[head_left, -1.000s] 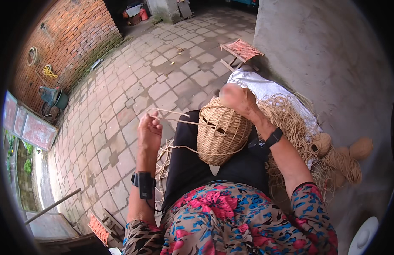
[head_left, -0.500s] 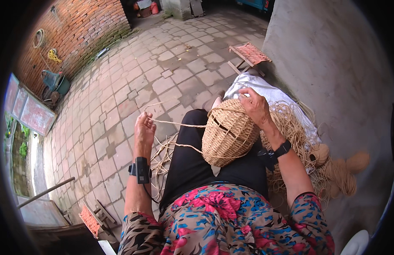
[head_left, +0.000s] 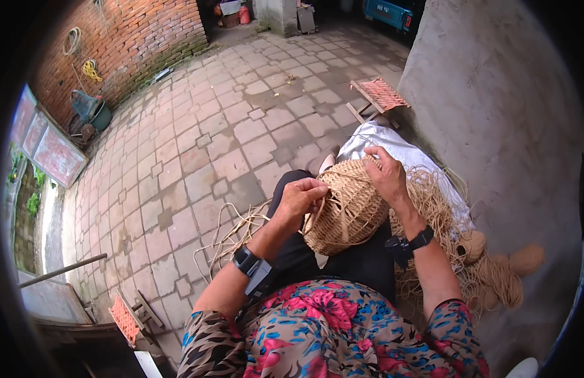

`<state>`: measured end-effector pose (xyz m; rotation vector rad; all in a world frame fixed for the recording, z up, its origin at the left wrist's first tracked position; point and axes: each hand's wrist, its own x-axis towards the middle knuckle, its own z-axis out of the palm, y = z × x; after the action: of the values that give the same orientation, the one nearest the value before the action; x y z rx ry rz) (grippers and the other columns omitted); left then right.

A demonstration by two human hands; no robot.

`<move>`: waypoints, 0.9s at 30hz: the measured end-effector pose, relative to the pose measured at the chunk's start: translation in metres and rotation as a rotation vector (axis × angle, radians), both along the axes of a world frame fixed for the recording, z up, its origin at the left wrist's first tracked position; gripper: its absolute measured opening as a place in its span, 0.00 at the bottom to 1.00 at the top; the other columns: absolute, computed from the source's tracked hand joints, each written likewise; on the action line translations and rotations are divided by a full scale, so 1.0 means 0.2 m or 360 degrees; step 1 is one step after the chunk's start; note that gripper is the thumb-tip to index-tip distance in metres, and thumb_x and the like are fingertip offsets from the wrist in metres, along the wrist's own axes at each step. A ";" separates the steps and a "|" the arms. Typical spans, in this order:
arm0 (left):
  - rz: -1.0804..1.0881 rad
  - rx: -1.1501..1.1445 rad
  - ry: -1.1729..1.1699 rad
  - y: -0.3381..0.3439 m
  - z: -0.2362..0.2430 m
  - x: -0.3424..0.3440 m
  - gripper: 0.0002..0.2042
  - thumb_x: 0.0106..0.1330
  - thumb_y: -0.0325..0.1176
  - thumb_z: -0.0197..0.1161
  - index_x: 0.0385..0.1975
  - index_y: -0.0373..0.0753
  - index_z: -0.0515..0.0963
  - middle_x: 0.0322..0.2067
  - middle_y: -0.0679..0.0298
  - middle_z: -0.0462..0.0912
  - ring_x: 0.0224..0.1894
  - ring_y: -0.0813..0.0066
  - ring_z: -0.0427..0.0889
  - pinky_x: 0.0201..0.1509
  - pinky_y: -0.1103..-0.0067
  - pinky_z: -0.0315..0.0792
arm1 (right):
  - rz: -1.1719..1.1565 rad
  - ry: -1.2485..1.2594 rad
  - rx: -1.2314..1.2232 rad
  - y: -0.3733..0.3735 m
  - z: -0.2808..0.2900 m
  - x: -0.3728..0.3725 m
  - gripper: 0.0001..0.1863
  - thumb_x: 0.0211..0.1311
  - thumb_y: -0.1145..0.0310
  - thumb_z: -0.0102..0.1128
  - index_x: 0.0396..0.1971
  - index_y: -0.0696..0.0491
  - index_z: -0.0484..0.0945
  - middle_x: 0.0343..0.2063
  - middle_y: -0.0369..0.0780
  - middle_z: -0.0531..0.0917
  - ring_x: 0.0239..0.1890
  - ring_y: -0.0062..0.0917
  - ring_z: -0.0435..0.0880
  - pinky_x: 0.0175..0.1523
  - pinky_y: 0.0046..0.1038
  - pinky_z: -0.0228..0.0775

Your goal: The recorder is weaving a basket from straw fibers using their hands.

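A tan woven straw basket (head_left: 349, 220) rests on its side in my lap, between my black-trousered thighs. My right hand (head_left: 386, 179) grips its upper right edge, thumb and fingers bent over the weave. At the basket's upper left side, my left hand (head_left: 299, 200) is closed in a pinch on a straw cord, its fingertips against the weave. The piece of cord between the fingertips is mostly hidden. Loose straw cords (head_left: 241, 222) trail onto the paving left of my leg.
A big tangle of straw cord (head_left: 430, 205) lies on a white sack (head_left: 383, 140) to my right, with cord balls (head_left: 527, 259) nearby. Low stools stand ahead (head_left: 381, 93) and at lower left (head_left: 124, 320). A grey wall (head_left: 493, 94) rises on the right.
My left hand has come in from the left, where it held the cord stretched out, to the basket's side. My right hand stays on the basket, which has turned slightly.
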<state>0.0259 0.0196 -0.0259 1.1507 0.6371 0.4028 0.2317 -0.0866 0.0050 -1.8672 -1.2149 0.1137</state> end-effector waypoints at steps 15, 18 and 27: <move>0.0014 0.0696 0.0556 0.02 0.08 0.07 0.08 0.52 0.30 0.65 0.29 0.34 0.77 0.20 0.62 0.81 0.22 0.74 0.81 0.27 0.77 0.76 | -0.0066 -0.0071 0.0049 -0.04 0.03 -0.05 0.13 0.57 0.63 0.57 0.42 0.48 0.79 0.26 0.44 0.84 0.30 0.41 0.84 0.36 0.37 0.74; 0.0044 0.1313 0.0757 0.00 0.10 0.08 0.09 0.51 0.32 0.61 0.28 0.34 0.79 0.21 0.53 0.82 0.23 0.59 0.82 0.32 0.70 0.76 | -0.0052 -0.0121 0.0121 -0.04 0.05 -0.07 0.12 0.57 0.64 0.56 0.41 0.48 0.79 0.26 0.44 0.84 0.30 0.41 0.84 0.36 0.37 0.74; -0.0113 0.0874 0.0533 -0.07 0.13 0.02 0.07 0.59 0.32 0.61 0.28 0.34 0.78 0.19 0.63 0.80 0.19 0.76 0.78 0.24 0.76 0.74 | 0.0231 0.0299 0.0096 -0.05 0.08 0.02 0.15 0.60 0.67 0.57 0.45 0.55 0.76 0.22 0.43 0.83 0.24 0.24 0.83 0.32 0.26 0.72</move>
<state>0.0291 0.0065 0.0008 1.7839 0.7994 0.3349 0.2352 -0.0961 0.0215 -1.6752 -1.2083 0.3216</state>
